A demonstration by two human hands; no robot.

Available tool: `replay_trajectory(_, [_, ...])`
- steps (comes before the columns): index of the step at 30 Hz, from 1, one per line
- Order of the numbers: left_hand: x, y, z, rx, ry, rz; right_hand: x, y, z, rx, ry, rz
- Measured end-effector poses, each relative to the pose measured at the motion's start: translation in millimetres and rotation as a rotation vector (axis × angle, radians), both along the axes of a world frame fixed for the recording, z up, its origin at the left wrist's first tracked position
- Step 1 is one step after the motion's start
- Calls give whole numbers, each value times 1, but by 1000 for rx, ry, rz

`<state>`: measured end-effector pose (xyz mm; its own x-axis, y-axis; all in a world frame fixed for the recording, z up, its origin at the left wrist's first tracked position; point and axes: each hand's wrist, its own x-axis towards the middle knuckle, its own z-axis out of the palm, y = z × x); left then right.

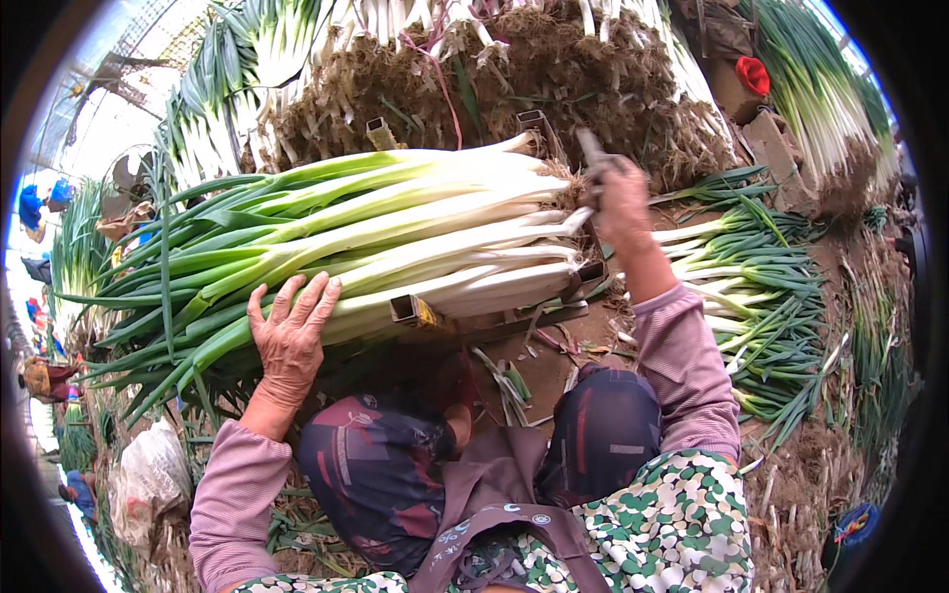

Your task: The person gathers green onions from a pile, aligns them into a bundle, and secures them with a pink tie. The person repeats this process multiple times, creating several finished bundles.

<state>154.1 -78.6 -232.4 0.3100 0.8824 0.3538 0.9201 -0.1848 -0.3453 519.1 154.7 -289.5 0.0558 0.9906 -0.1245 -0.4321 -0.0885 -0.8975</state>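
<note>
A bundle of long green onions [405,227] lies crosswise on a metal rack [416,314], leaves to the left, white stems and roots to the right. My left hand [297,331] rests with spread fingers on the near green stalks at the bundle's lower left. Beside the root ends, my right hand [621,203] is closed round a greyish blade-like tool [595,148], raised and partly blurred. Loose cut scraps [509,385] lie on the ground below the rack, between my bent knees.
More onions with soiled roots [445,89] are piled behind the rack. Trimmed onions [751,306] lie at right, upright bunches [820,109] at the back right near a red item [751,74]. A whitish plastic bag [148,479] sits at left, with small figures, apparently people, beyond at the far edge.
</note>
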Motion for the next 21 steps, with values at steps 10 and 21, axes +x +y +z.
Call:
replay_trajectory(10, [-2,14,14,-139,-92,-29,223,3,-27,-143,214,-449])
replay_trajectory(21, [-11,24,17,-76,-87,-78,-115,-70,-19,985,-1441,344])
